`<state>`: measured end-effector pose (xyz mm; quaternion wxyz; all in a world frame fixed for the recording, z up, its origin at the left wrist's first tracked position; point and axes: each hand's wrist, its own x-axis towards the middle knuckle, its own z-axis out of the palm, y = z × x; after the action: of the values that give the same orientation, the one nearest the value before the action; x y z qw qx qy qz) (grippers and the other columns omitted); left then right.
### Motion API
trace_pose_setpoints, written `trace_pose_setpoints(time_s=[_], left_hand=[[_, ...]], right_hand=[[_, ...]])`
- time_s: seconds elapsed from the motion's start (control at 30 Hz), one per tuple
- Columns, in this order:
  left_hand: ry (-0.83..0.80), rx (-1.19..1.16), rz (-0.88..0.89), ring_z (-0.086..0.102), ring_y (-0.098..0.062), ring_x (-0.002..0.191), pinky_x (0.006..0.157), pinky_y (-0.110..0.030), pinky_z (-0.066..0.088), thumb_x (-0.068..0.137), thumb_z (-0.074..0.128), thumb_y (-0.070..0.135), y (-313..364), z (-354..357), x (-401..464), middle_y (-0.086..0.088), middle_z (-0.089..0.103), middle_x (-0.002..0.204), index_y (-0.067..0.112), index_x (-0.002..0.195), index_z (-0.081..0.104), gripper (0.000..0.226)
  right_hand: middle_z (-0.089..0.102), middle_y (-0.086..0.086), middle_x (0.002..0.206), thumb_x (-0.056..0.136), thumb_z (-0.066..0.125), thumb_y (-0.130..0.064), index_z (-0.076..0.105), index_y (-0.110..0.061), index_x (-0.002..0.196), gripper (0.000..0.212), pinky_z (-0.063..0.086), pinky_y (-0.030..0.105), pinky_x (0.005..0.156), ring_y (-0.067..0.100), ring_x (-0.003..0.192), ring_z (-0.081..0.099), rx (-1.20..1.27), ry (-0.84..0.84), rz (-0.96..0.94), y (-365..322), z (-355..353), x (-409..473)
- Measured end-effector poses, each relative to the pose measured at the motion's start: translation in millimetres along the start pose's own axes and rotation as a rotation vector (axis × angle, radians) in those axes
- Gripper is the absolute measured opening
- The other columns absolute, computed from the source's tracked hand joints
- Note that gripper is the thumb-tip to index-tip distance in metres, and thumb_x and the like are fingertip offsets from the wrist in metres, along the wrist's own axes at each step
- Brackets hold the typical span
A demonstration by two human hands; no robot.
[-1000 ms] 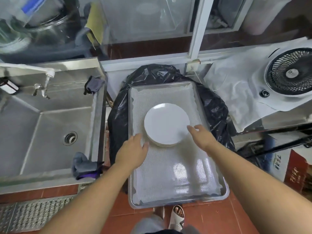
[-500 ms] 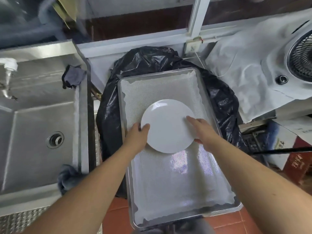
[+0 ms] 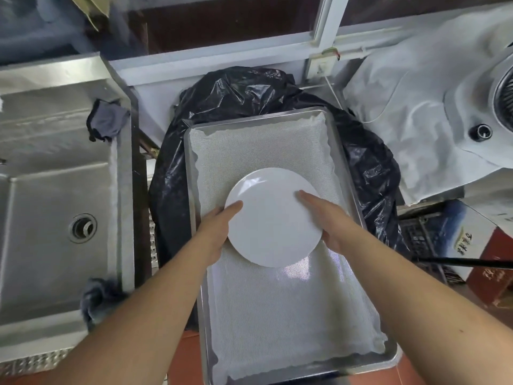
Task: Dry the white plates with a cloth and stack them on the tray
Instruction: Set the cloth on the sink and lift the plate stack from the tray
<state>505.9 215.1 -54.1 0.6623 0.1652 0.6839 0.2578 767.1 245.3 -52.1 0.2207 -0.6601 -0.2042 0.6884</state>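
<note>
A round white plate (image 3: 270, 218), or a stack seen from above, is held over the middle of the metal tray (image 3: 337, 140). The tray is lined with a white mesh mat. My left hand (image 3: 219, 229) grips the plate's left edge, thumb on top. The right edge is held by my right hand (image 3: 330, 220), fingers lying on the plate's face. I cannot tell whether the plate touches the mat or how many plates lie under the top one. No cloth is in either hand.
A steel sink (image 3: 55, 207) lies to the left, with a grey cloth (image 3: 107, 123) on its rim and another dark cloth (image 3: 97, 298) at its near corner. The tray rests on a black bag (image 3: 249, 90). A covered fan (image 3: 455, 107) and boxes (image 3: 472, 245) stand to the right.
My hands closed on the plate's two edges and it now sits nearer me and larger in view. The camera moved closer and to the right.
</note>
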Motion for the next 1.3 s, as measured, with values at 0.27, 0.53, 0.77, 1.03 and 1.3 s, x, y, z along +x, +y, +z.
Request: trace_pose_setpoints(time_s=[0.27,0.53,0.77,1.03,1.3], left_hand=[[-0.037,-0.147,-0.067,0.071,-0.026,0.109,0.085,-0.041,0.056,0.091,0.076,0.043,4.5,10.0,-0.8,0.002,0.081,0.107,0.024,0.122,0.07,0.037],[-0.022,-0.25,-0.093,0.075,-0.029,0.099,0.071,-0.039,0.059,0.093,0.073,0.04,6.1,15.8,-6.2,0.0,0.082,0.1,0.023,0.118,0.07,0.03],[-0.053,-0.336,-0.068,0.078,-0.032,0.095,0.07,-0.042,0.061,0.093,0.07,0.035,3.3,18.0,-13.3,-0.005,0.081,0.106,0.022,0.122,0.071,0.032],[-0.069,-0.403,-0.077,0.071,-0.04,0.111,0.092,-0.055,0.057,0.093,0.07,0.034,-4.0,16.6,-35.6,-0.011,0.079,0.115,0.019,0.126,0.069,0.036],[-0.078,-0.431,-0.065,0.071,-0.041,0.113,0.104,-0.061,0.051,0.094,0.07,0.033,-20.1,7.6,-77.6,-0.013,0.077,0.119,0.016,0.13,0.068,0.04]], right_hand=[[0.08,0.011,0.114,0.071,0.094,-0.034,0.069,-0.01,0.129,0.068,0.062,0.052,0.091,0.036,0.104,0.077,0.021,-0.102,0.087,-9.4,-4.8,4.6],[0.082,0.009,0.103,0.076,0.092,-0.028,0.072,-0.006,0.12,0.053,0.064,0.045,0.078,0.032,0.093,0.08,-0.006,-0.039,0.06,-8.2,0.8,3.2],[0.081,0.012,0.107,0.075,0.091,-0.027,0.072,-0.005,0.121,0.054,0.064,0.045,0.069,0.034,0.093,0.08,0.053,-0.09,0.044,-8.0,-1.7,-3.0],[0.079,0.017,0.115,0.083,0.085,-0.02,0.072,-0.002,0.124,0.047,0.063,0.054,0.086,0.04,0.102,0.077,0.104,-0.117,0.049,-2.7,-0.5,-27.7],[0.079,0.019,0.114,0.087,0.081,-0.014,0.071,0.002,0.123,0.04,0.061,0.049,0.086,0.039,0.101,0.077,0.106,-0.124,0.02,5.6,8.6,-73.6]])
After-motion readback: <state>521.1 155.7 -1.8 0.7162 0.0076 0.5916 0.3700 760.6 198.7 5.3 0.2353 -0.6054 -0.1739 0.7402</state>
